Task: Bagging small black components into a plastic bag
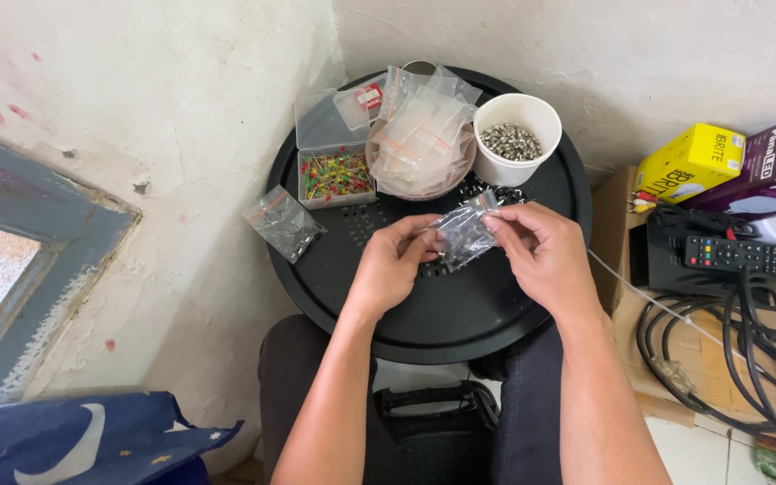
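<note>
Head view: you hold a small clear plastic bag [462, 232] between both hands over the round black desk [460, 323], left hand [391, 267] pinching its near-left edge, right hand [545, 256] closed on its top right corner. Likely light, limp and slick film with small loose bits inside; grip it by the sealed rim, not the belly. Beyond the grips sit a white cup [518, 136] of metal pieces and a pile of empty bags [421, 144].
</note>
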